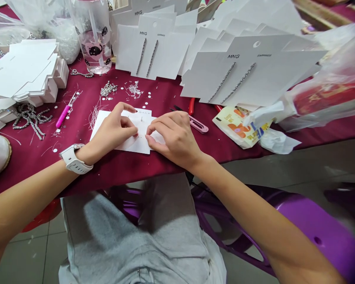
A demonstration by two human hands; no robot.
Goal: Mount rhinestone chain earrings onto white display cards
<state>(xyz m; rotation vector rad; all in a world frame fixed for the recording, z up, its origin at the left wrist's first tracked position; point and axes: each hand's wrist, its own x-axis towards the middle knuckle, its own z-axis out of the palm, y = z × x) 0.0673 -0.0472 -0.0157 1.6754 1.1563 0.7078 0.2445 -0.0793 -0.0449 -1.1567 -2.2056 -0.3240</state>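
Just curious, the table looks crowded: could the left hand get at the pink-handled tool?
Probably yes: the left hand lies close, with only loose white threads between it and the pink-handled tool.

You have a white rectangular earring card lying flat on the maroon tablecloth, turned slightly askew. Your left hand and right hand cover much of it from either side, fingertips resting on its surface. Between them, a tiny metal post shows near the far edge, with small dark print along that edge and faint specks below.
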